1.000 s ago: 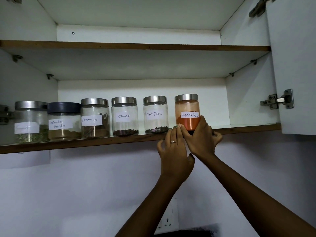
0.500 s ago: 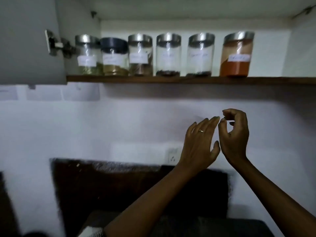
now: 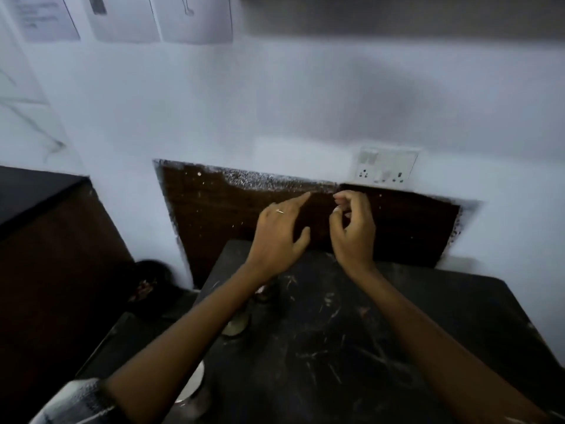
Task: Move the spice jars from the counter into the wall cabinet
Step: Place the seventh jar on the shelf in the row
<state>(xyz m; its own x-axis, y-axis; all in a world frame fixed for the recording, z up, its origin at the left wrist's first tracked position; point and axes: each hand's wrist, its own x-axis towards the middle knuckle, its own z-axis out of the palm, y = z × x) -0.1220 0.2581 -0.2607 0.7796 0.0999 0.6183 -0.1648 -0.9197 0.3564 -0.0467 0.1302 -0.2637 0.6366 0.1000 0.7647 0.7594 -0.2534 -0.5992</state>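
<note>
The counter (image 3: pixel 351 347) at the lower middle of the frame looks like dark polished stone, streaked with pale scratches. Behind it a dark wood-grain panel (image 3: pixel 214 209) has rough, speckled paint edges. The wall (image 3: pixel 214 102) is matt white. Paper sheets (image 3: pixel 195 19) hang at the upper left. The socket plate (image 3: pixel 386 168) looks like smooth white plastic.

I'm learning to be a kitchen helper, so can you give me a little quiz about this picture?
1. True or false: the right hand is holding a jar.
2. Where is the socket? A: on the wall, just above the right hand. B: lying on the counter. C: under the left arm.
3. Fill in: the jars on the counter are partly hidden by the ____ arm.

Key: 1 false, its fingers are loosely curled round nothing; 2 A; 3 left.
</note>
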